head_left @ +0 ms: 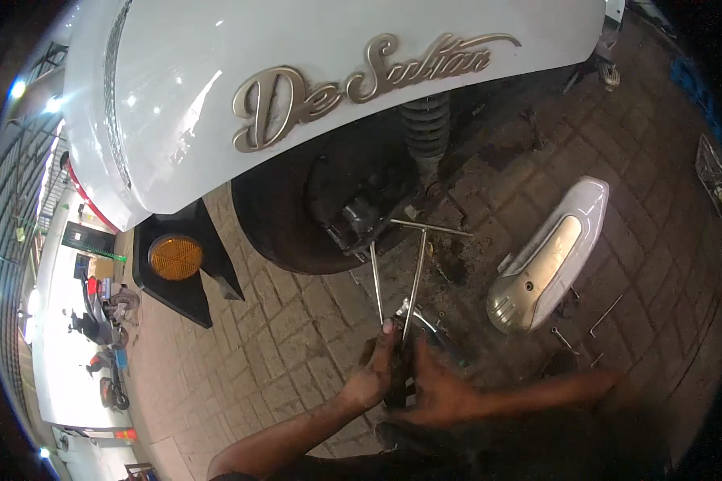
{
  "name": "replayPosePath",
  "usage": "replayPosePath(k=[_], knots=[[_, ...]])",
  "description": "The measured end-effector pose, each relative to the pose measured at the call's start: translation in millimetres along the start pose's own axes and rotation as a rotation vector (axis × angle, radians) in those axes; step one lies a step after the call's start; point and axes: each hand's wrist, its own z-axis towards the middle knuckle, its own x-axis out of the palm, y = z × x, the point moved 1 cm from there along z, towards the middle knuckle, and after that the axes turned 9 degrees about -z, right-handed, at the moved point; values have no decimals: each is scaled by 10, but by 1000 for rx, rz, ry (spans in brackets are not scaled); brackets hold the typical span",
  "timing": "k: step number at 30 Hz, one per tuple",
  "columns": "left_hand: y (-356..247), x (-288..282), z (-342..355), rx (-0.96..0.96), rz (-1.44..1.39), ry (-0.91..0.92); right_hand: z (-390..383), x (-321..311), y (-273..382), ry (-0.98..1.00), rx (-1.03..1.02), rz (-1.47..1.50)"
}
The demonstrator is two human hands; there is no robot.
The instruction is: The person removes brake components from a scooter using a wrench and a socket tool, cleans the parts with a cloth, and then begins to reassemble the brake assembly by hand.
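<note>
Both my hands are close together low in the middle, beside the dark wheel of a white scooter. My left hand is closed, its thumb against the lower end of a thin metal rod. That rod's upper end meets the dark mechanical part at the wheel hub. A T-handle wrench points its crossbar away from me, and its shaft runs down to my right hand, which is closed around the lower end. Something dark between my palms is mostly hidden.
A white and gold cover lies on the brick paving at right, near a small wrench and a thin bent rod. A shiny tool lies beyond my hands. The white body panel overhangs; a black flap with orange reflector hangs left.
</note>
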Motion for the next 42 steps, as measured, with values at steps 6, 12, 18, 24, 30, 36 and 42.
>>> replayPosePath(k=[6, 12, 18, 24, 30, 36, 42], knots=[[-40, -95, 31, 409, 356, -97, 65, 1, 106, -26, 5, -43], [-235, -101, 80, 742, 593, -165, 63, -147, 68, 104, 71, -143], [-278, -86, 51, 815, 718, -284, 81, -203, 177, 189, 191, -148], [-686, -23, 63, 454, 481, -323, 98, -211, 166, 210, 154, -221], [-641, -54, 49, 308, 346, -170, 70, -252, 96, 299, 201, -206], [-465, -143, -3, 351, 56, 133, -61, -163, -289, 150, 11, -348], [-570, 12, 74, 138, 295, 79, -47, -364, -45, 336, 275, -371]])
